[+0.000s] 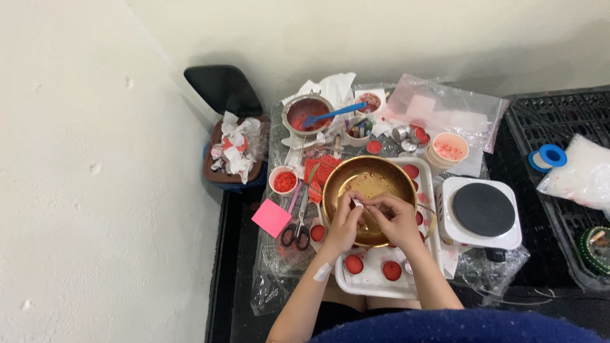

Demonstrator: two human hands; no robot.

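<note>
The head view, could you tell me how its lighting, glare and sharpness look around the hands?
Head view: soft, even light; a bright sheen on the brass bowl; the left hand and right hand slightly soft, what they pinch too small to tell; the wall corner bows with wide-angle distortion.

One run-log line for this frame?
left hand: pinching small white piece | right hand: on same piece | over: brass bowl | beside: scissors

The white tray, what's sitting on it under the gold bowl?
On the white tray, round red pieces show beside the gold bowl and near both hands. Whatever lies directly beneath the bowl is covered.
</note>
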